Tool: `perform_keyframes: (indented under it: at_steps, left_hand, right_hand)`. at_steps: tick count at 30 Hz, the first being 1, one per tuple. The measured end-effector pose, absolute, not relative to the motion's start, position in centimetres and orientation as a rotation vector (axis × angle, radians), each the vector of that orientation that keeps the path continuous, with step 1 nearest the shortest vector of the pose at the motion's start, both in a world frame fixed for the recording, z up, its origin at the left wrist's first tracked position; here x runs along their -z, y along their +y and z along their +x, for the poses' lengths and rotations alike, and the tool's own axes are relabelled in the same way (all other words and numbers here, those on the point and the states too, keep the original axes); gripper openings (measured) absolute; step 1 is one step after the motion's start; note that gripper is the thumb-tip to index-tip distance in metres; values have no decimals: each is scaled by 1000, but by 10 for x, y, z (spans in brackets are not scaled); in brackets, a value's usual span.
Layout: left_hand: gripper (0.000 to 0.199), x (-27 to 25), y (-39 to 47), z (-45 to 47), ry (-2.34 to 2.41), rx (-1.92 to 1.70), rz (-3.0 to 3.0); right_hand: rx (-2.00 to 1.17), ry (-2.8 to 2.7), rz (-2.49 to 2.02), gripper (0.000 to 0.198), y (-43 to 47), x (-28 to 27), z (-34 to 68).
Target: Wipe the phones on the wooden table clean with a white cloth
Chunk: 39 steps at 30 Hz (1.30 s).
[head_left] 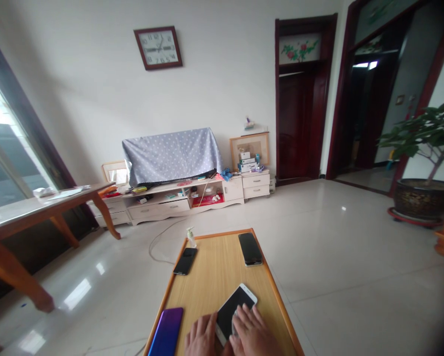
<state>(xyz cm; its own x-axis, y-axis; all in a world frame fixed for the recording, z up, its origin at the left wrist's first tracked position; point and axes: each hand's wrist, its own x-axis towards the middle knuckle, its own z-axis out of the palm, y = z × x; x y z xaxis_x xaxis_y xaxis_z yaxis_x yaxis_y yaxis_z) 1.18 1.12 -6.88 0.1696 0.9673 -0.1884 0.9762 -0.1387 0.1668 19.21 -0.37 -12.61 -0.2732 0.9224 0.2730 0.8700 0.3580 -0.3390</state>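
Observation:
A white smartphone [232, 309] with a dark screen lies slanted on the small wooden table [210, 267]. My left hand [201, 336] is at its lower left edge, fingers together and closed against the side, steadying it. My right hand [254, 332] presses on the lower right of the screen, fingers bent over a small pale wipe [234, 324] that is mostly hidden beneath them. To the left of my left hand is a purple-blue phone [166, 332], back up. Farther off lie a black phone [185, 261] on the left and another dark phone [250, 248] on the right.
A clear pump bottle [191, 238] stands at the table's far left corner. Beyond are a cloth-covered TV cabinet [158, 210] and a cable [151, 247] on the floor. A larger wooden table [54, 205] is at left, a potted plant [422, 198] at right.

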Motion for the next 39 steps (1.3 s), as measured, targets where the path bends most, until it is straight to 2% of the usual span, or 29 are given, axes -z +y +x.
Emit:
perform_keyframes:
  at_steps: [4, 10, 20, 28, 34, 39]
  left_hand:
    - [77, 67, 10, 13, 1879, 39, 2192]
    - [76, 66, 9, 15, 1902, 17, 2183]
    - [74, 67, 10, 14, 1890, 15, 2187]
    - [74, 67, 12, 15, 1891, 68, 2186]
    - [75, 64, 11, 17, 1878, 46, 2190]
    - [72, 63, 8, 18, 1898, 13, 2190]
  right_hand:
    - [-284, -2246, -1515, 38, -6, 117, 187]
    - [-183, -2000, -1713, 41, -3, 91, 210]
    - [-331, -2147, -1674, 42, -10, 98, 191]
    - [-401, -2153, -1672, 36, -12, 92, 192]
    - [-469, -2164, -1609, 40, -9, 74, 190]
    - [-371, -2021, -1679, 39, -1, 69, 196]
